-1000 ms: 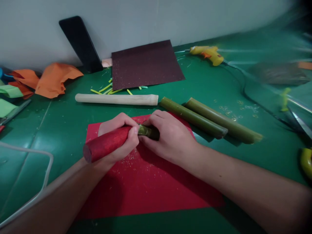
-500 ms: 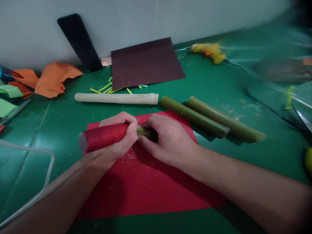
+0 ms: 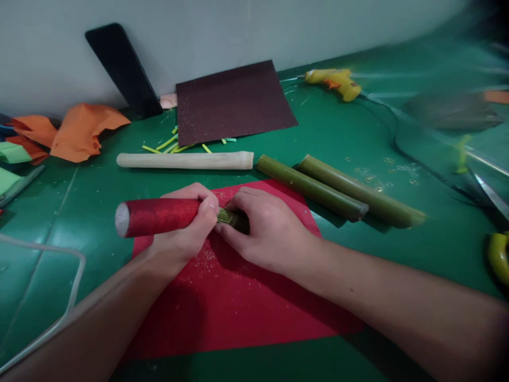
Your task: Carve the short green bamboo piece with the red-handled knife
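Since the earlier frames, we had swung the thick red cylinder (image 3: 155, 216) from a slant to nearly level, so its pale round end faced left, away from our fingers. The fingers of our left hand (image 3: 193, 225) were closed around its right part. The fingers of our right hand (image 3: 268, 225) gripped a short, dark green, bamboo-like piece (image 3: 229, 218), in line with the cylinder; we could not tell whether the two were joined. Both were held above the flat red sheet (image 3: 238, 307), which was sprinkled with fine pale shavings (image 3: 204, 260) and lay on the glossy green surface (image 3: 286, 361).

Just beyond the sheet, we had a pale, smooth bamboo stick (image 3: 185, 160) lying crosswise, and to its right two green bamboo tubes (image 3: 312, 187) side by side on a slant. Behind the stick, a dark maroon sheet (image 3: 234, 103) partly covered thin yellow strips (image 3: 167, 143). A flat black slab (image 3: 123, 71) leaned against the pale wall (image 3: 207, 32), with crumpled orange paper (image 3: 85, 132) to its left. Off to the right were our yellow glue gun (image 3: 334, 82) and yellow-handled scissors (image 3: 498, 257).
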### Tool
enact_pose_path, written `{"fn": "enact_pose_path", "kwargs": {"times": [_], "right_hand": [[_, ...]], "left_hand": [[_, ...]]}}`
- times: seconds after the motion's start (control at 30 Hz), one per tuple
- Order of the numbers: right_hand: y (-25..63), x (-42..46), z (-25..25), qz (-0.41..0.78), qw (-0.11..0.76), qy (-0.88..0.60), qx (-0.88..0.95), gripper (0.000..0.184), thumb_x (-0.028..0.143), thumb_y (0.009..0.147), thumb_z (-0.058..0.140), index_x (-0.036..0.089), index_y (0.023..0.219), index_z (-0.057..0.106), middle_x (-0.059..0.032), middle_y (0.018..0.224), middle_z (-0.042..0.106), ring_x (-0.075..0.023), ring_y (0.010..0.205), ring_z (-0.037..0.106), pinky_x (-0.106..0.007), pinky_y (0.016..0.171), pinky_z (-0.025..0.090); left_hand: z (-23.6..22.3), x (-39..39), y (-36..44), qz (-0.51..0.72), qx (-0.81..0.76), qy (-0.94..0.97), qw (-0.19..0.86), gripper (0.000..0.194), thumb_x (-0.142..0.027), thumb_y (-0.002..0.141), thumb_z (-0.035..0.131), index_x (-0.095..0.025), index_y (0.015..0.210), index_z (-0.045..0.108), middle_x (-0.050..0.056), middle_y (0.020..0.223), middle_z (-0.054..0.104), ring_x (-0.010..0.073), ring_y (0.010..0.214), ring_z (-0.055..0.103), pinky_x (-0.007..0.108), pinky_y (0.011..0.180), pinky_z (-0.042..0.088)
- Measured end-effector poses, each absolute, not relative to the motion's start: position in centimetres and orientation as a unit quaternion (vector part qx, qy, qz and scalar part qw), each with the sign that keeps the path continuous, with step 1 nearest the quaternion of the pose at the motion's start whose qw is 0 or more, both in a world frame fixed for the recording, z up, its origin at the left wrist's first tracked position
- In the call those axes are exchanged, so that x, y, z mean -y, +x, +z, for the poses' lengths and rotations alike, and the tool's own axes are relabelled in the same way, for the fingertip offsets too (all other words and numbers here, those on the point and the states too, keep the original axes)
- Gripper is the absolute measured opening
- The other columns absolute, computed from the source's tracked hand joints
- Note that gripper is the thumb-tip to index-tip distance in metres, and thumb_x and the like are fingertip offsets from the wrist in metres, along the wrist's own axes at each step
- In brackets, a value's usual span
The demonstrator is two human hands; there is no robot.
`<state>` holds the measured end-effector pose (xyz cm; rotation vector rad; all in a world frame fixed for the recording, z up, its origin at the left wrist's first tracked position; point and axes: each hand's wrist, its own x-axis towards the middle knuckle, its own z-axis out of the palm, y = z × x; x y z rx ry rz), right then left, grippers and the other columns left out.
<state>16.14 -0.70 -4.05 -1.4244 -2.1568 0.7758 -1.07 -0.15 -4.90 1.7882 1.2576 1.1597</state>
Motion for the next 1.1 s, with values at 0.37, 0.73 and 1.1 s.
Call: {"fn": "enact_pose_path", "kwargs": {"times": [0.37,0.73,1.1], "right_hand": [[16.25,0.82,-4.12,0.297,0.221,-0.511,0.775,0.018,0.033,0.084,0.066,0.016,0.083,0.065,-0.0042,0.080,0.062,-0.0153,0.072,0.051,-0.030,0.063,0.034],[16.32,0.75,-3.91,0.311,0.220,-0.507,0.773,0.016,0.031,0.083,0.067,0.016,0.084,0.066,-0.0041,0.081,0.064,-0.0150,0.071,0.052,-0.029,0.062,0.035],[16.22,0.78,-3.89,0.309,0.215,-0.515,0.770,0.016,0.031,0.084,0.066,0.015,0.085,0.066,-0.0052,0.083,0.065,-0.0151,0.072,0.052,-0.029,0.063,0.035]], "left_hand": [[-4.76,0.50,-0.71,0.464,-0.484,0.655,0.348,0.028,-0.013,0.083,0.049,-0.020,0.056,0.052,-0.003,0.054,0.053,0.0096,0.049,0.044,0.023,0.047,0.037],[-4.58,0.51,-0.85,0.439,-0.486,0.673,0.344,0.027,-0.014,0.083,0.052,-0.020,0.056,0.052,-0.004,0.054,0.052,0.0109,0.053,0.047,0.025,0.049,0.038],[-4.52,0.61,-0.63,0.424,-0.514,0.671,0.326,0.025,-0.017,0.083,0.054,-0.021,0.059,0.054,-0.002,0.058,0.055,0.0125,0.055,0.050,0.027,0.052,0.040]]}}
